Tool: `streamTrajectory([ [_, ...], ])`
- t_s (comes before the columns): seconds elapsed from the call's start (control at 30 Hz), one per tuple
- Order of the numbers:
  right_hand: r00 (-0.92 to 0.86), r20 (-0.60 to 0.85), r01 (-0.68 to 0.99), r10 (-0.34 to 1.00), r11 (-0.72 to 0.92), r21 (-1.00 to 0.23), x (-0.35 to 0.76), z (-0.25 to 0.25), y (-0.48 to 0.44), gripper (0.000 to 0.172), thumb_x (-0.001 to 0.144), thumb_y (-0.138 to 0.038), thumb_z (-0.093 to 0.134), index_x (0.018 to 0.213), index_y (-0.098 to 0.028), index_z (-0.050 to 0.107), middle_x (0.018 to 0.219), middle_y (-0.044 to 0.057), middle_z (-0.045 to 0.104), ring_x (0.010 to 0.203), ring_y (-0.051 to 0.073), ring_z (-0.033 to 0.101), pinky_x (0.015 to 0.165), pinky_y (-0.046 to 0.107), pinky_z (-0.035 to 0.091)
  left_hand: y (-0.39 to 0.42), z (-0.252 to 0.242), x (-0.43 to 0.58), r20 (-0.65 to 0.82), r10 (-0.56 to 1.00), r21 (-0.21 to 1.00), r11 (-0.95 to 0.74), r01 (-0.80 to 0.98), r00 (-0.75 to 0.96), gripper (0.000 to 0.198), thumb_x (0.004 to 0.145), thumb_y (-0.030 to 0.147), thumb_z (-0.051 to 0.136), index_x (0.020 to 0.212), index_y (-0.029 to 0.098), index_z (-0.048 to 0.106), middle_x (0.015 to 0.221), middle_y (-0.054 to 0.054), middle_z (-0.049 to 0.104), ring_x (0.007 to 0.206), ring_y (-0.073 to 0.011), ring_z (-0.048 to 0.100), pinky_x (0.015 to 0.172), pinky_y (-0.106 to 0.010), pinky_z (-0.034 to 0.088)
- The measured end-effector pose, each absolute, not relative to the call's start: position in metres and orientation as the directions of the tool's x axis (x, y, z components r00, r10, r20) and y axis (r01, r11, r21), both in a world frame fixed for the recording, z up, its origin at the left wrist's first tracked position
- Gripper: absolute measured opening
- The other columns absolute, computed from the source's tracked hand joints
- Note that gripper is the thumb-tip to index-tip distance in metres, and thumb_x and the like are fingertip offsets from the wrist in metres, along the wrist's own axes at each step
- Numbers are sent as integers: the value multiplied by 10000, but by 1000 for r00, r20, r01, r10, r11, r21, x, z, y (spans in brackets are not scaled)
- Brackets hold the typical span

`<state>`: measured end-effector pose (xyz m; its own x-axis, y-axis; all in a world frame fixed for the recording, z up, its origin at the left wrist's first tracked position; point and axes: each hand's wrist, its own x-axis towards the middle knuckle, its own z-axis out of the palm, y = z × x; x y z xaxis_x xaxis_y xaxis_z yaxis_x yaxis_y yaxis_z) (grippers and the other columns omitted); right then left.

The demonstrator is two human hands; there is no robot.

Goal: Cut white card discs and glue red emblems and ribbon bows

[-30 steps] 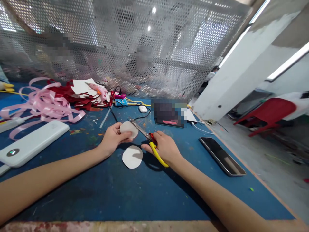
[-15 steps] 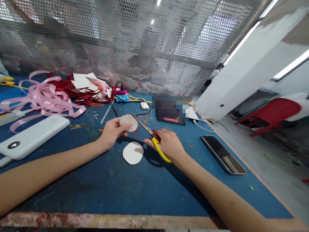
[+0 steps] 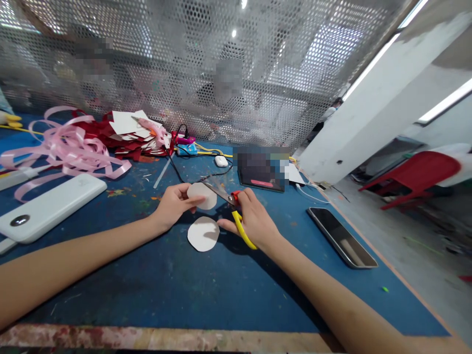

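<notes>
Between thumb and fingers, my left hand (image 3: 173,205) pinches a round piece of white card (image 3: 203,196) above the table. My right hand (image 3: 254,219) grips scissors (image 3: 239,231) with yellow and red handles. Their blades are parted and lie at the upper right edge of the held card; a blade tip is partly hidden there. A second white card disc (image 3: 203,234) lies flat on the blue table, just below the held one, with a hand's shadow across it.
A power bank (image 3: 55,206) and tangled pink ribbon (image 3: 73,145) lie at left. Red and white scraps (image 3: 129,129) are piled behind. A phone (image 3: 342,237) rests at right, a tablet (image 3: 258,169) farther back. Behind the blue table (image 3: 165,290) stands a perforated metal screen (image 3: 177,64).
My left hand has brought the held card slightly right and down, nearer the scissors. The scissor blades have spread apart, and my right thumb has dropped away from the fingers.
</notes>
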<state>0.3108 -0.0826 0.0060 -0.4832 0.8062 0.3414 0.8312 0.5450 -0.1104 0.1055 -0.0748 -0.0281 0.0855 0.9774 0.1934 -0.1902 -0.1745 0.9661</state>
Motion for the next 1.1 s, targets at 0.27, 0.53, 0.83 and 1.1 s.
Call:
streamTrajectory([
  [0.27, -475, 277, 867, 835, 499, -20, 310, 8, -86, 488, 766, -633, 439, 881, -162, 493, 824, 64, 469, 713, 205, 515, 634, 309, 406, -77, -26, 106, 207, 975, 966, -190, -174, 86, 217, 603, 309, 743, 646, 146, 606, 555, 35, 562, 441, -68, 454, 433, -190, 369],
  [0.53, -478, 247, 869, 843, 495, -10, 308, 10, -89, 520, 759, -655, 437, 872, -153, 511, 826, 67, 477, 703, 202, 519, 617, 300, 400, -75, -28, 105, 214, 974, 966, -201, -161, 71, 213, 625, 315, 727, 658, 144, 606, 554, 29, 563, 443, -75, 464, 446, -199, 366],
  [0.83, -454, 214, 888, 865, 458, 36, 307, 12, -90, 581, 751, -698, 401, 858, -144, 540, 803, 74, 498, 668, 199, 534, 583, 285, 365, -75, -29, 104, 217, 973, 963, -201, -179, 73, 200, 630, 308, 724, 685, 138, 636, 589, 16, 585, 463, -73, 471, 446, -189, 382],
  [1.1, -430, 165, 903, 888, 418, 102, 307, 17, -89, 642, 749, -731, 342, 830, -138, 575, 775, 86, 543, 648, 201, 551, 565, 276, 329, -72, -29, 103, 220, 974, 959, -207, -196, 50, 206, 615, 318, 730, 674, 137, 652, 555, 20, 578, 450, -71, 454, 435, -188, 362],
])
